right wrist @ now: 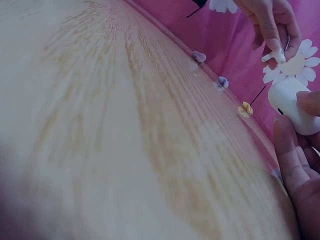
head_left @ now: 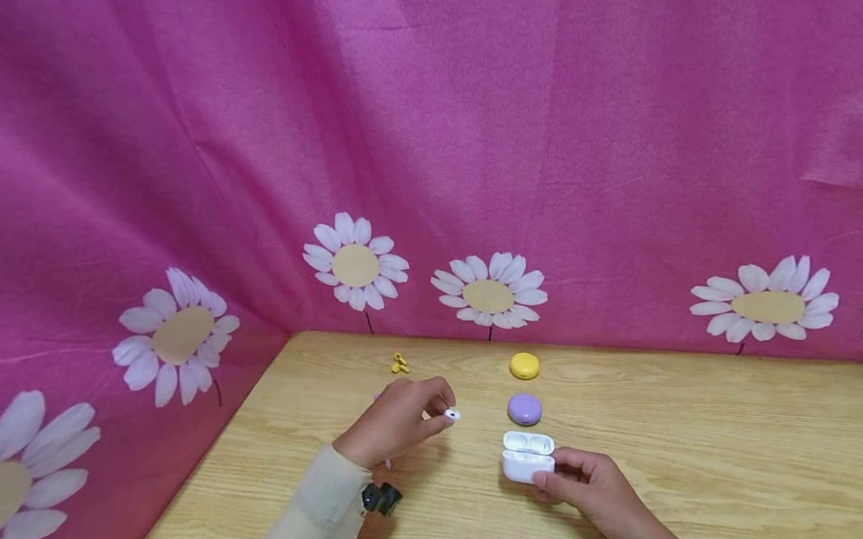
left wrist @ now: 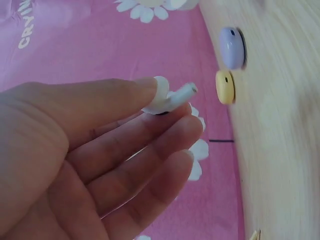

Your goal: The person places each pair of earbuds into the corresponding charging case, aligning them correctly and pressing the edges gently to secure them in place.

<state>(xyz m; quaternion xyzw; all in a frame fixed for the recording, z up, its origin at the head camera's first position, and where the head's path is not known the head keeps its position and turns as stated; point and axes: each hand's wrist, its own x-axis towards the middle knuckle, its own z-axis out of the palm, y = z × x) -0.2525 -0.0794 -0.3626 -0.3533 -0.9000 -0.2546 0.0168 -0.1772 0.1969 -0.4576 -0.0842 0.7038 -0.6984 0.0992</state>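
Note:
Between thumb and fingertips my left hand (head_left: 403, 415) pinches a white wireless earbud (left wrist: 175, 100), its stem pointing away from the palm in the left wrist view. My right hand (head_left: 600, 486) grips a white charging case (head_left: 527, 466) near its right side, thumb on the front. The lid (head_left: 529, 442) of that case stands raised, with the inside facing up. The earbud is held above the table, to the left of the case. Purple earbuds (right wrist: 221, 82) lie on the table, mostly hidden behind the left hand in the head view.
A purple case (head_left: 525, 410) and a yellow case (head_left: 524, 366), both closed, lie in a row beyond the white one. Yellow earbuds (head_left: 400, 364) rest at the back left of the wooden table (head_left: 746, 440). A pink flowered cloth (head_left: 618, 167) hangs behind and at the left.

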